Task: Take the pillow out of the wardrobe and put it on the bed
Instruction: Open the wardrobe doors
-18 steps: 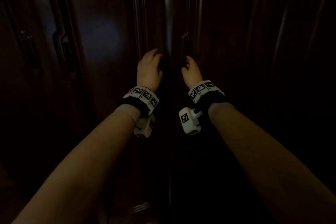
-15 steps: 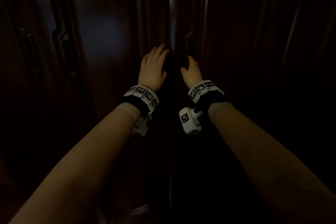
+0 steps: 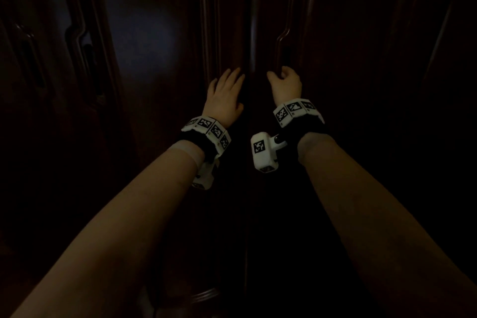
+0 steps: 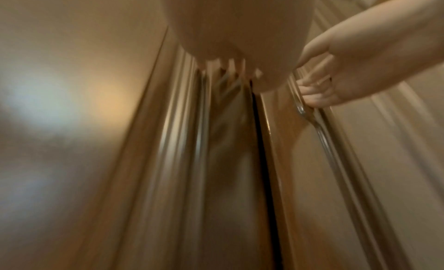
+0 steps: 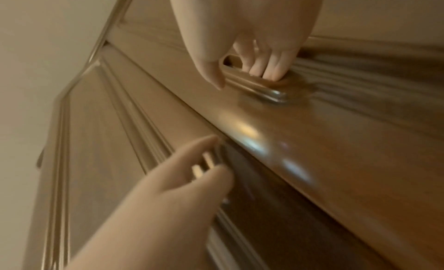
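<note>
The dark wooden wardrobe fills the head view, and no pillow shows. My right hand (image 3: 284, 82) curls its fingers (image 5: 259, 65) into the recessed handle (image 5: 254, 88) of the right door (image 3: 348, 85). My left hand (image 3: 224, 93) lies with straight fingers on the left door (image 3: 160, 72), right beside the seam (image 3: 251, 33). In the wrist views the right door's edge (image 4: 271, 141) stands slightly forward of the left door, with a dark slit between them. The left hand (image 5: 187, 179) reaches toward that slit.
More wardrobe doors with recessed handles (image 3: 89, 59) stand to the left, and another dark panel (image 3: 426, 59) stands to the right. The wardrobe's rounded base moulding (image 3: 204, 294) shows at the bottom between my forearms.
My left hand's fingers went from curled at the door edge to straight and flat. My right hand has shifted right on its handle, so the hands are farther apart.
</note>
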The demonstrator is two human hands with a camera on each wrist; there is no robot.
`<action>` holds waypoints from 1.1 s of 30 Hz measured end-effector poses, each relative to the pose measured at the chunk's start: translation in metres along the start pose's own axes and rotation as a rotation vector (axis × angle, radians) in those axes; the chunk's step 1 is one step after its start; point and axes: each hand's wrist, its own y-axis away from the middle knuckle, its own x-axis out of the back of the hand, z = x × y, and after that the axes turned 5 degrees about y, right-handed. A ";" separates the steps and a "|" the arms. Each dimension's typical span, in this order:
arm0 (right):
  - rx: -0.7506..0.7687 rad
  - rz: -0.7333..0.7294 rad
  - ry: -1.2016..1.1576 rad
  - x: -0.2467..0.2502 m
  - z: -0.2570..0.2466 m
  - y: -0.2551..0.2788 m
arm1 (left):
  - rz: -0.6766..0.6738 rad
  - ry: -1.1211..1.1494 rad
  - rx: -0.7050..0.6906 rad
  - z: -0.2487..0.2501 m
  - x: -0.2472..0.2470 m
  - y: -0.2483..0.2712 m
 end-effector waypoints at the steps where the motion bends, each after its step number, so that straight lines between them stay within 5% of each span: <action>1: -0.016 0.024 -0.039 0.001 -0.002 0.005 | -0.018 0.039 -0.005 0.001 0.000 0.001; 8: 0.009 0.215 -0.156 0.038 -0.004 0.060 | -0.001 0.650 -0.049 0.048 0.024 0.045; 17: 0.104 0.124 -0.135 0.132 -0.005 0.134 | 0.074 0.577 -0.293 0.138 0.049 0.096; 27: 0.142 0.109 -0.097 0.227 0.005 0.187 | -0.110 0.488 -0.407 0.230 0.072 0.132; 33: 0.212 0.250 0.163 0.255 0.060 0.224 | -0.230 0.466 -0.518 0.274 0.064 0.151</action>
